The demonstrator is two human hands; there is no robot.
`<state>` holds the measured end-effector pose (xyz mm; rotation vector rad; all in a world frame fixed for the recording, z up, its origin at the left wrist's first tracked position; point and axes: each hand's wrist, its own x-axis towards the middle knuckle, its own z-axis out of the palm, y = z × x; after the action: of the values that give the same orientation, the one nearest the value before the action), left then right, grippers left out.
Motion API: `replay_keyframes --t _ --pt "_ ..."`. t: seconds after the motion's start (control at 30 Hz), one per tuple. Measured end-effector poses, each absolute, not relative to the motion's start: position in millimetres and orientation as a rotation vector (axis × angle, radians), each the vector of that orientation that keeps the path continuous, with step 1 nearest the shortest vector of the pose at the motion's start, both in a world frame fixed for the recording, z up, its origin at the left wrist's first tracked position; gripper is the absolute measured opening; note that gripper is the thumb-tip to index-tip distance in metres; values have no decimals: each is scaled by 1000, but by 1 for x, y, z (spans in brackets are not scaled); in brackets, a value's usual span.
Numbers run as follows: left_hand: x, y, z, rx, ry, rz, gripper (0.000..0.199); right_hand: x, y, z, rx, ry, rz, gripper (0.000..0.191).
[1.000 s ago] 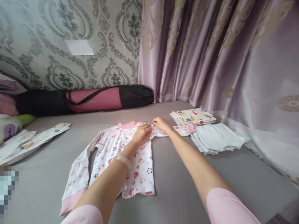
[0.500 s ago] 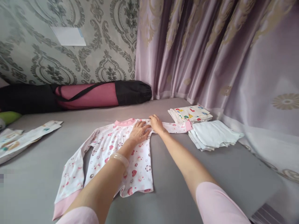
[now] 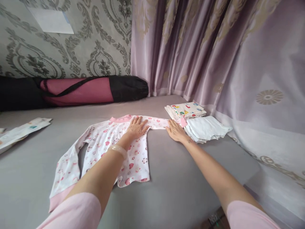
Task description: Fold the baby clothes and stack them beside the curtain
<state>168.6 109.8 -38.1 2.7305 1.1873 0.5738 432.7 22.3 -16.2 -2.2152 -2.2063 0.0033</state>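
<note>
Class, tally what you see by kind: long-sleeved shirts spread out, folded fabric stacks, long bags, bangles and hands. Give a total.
Long-sleeved shirt: 1
Folded stacks, printed stack and white stack: 2
Long bag: 1
Bangle: 1
Hands, left hand and right hand: 2
Total: 7

Reaches forward, elbows apart. Presses the left hand [image 3: 137, 128] palm down, fingers [image 3: 138, 120] spread, on the shirt [image 3: 140, 156]; lays the right hand [image 3: 175, 130] flat along its outstretched sleeve [image 3: 157, 123].

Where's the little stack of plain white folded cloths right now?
In the head view, the white cloths lie on the right of the grey sheet, just in front of the letter-print stack.
</note>
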Motion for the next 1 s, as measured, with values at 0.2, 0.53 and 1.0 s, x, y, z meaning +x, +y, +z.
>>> replay_keyframes --t 0.2,0.53,1.0 --pt "171 98 4 2569 1376 173 58 402 6 5 -2180 -2105 -120 53" --pt "112 -82 48 2821 756 168 29 321 -34 8 -1960 -1937 730 30" --pt "142 -123 38 2719 1321 163 23 276 7 29 -2273 -1892 487 29"
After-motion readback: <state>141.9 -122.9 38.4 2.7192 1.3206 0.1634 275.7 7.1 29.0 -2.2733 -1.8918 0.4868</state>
